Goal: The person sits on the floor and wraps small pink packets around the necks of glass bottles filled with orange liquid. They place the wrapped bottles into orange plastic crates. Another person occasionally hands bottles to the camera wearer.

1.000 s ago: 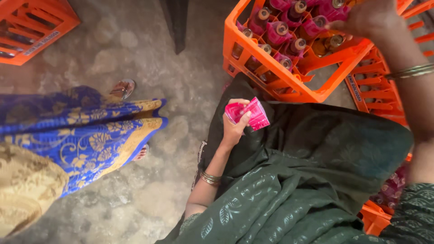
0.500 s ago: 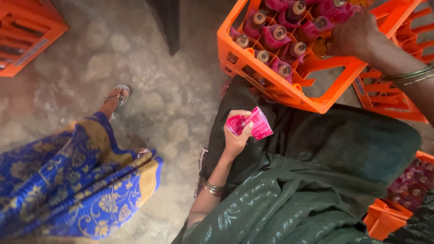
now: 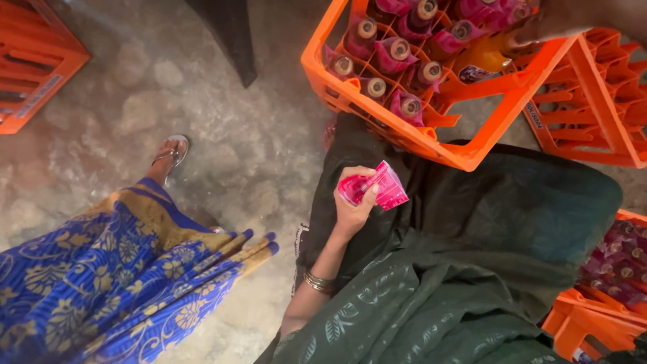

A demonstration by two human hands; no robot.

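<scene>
Up top, an orange crate [image 3: 465, 156] sits tilted on the person's lap, its cells holding bottles [image 3: 394, 52] w/ pink wraps round the necks and brown caps showing; some cells near the front edge are bare. One orange-filled bottle [image 3: 486, 59] lies near the right hand [image 3: 573, 17], which reaches into the crate at the top-right corner; mostly cut off by the frame, so can't tell if its fingers are closed. Left hand [image 3: 354, 205] is clamped on a small stack of pink wraps [image 3: 384, 189], thumb across them, held over the dark green cloth [image 3: 472, 269] just below the crate. Second crate [image 3: 600, 114] stands behind at right, a third [image 3: 593, 317] at lower right holds more capped bottles. Another crate [image 3: 34, 67] sits top left. Someone in blue-gold cloth [image 3: 114, 283] stands left, sandal [image 3: 172, 152] on stone floor.
</scene>
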